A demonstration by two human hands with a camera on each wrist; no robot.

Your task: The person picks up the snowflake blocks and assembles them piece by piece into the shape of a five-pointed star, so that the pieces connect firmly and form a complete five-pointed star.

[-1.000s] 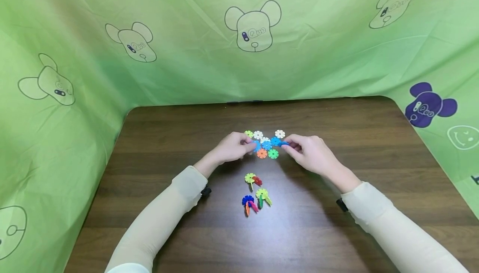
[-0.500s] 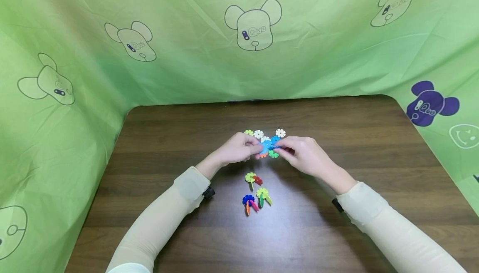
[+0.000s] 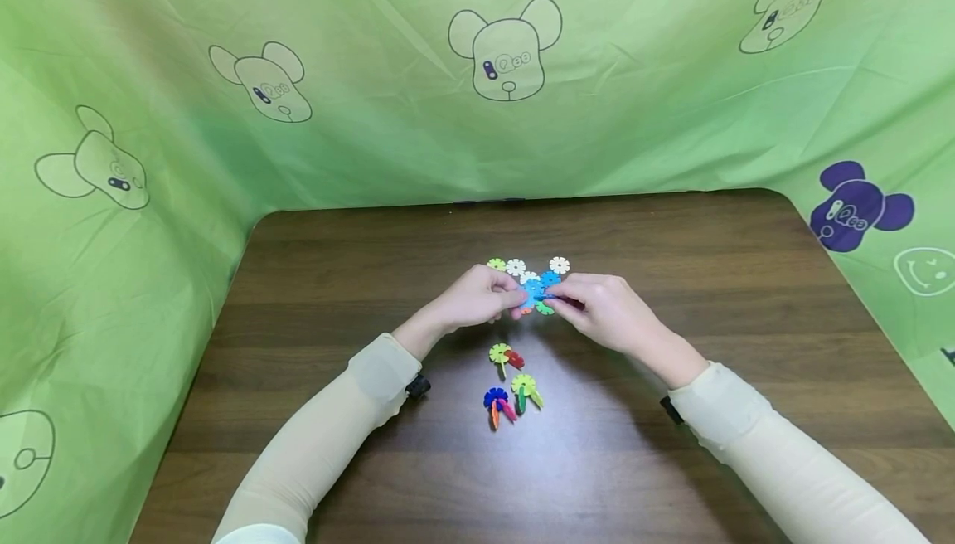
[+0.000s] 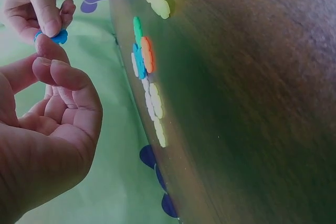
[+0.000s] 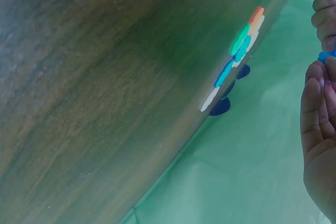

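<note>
Over the middle of the table, my left hand (image 3: pixel 481 295) pinches a light blue notched disc (image 3: pixel 526 298), a snowflake building piece. My right hand (image 3: pixel 606 305) pinches a darker blue snowflake disc (image 3: pixel 548 296), seen nearly edge-on. The two discs meet between the hands, their edges overlapping in the head view. From the left wrist, blue plastic (image 4: pixel 61 36) shows between the fingertips of both hands; fingers cover most of it. Behind and below the hands lie loose snowflake discs: lime (image 3: pixel 496 264), white (image 3: pixel 559 264), blue (image 3: pixel 550 278), green (image 3: pixel 545 308) and a partly covered orange one (image 3: pixel 525 310).
Nearer the front stand three joined clusters of discs: a lime and red one (image 3: pixel 500 354), a lime and green one (image 3: pixel 525 386), and a dark blue one with orange and pink (image 3: pixel 496 399). A green printed cloth (image 3: pixel 373 154) surrounds the wooden table (image 3: pixel 336 262).
The right hand has moved left with its blue disc, and the left hand slightly right, bringing both discs together. Over the last half second the hands have barely shifted.
</note>
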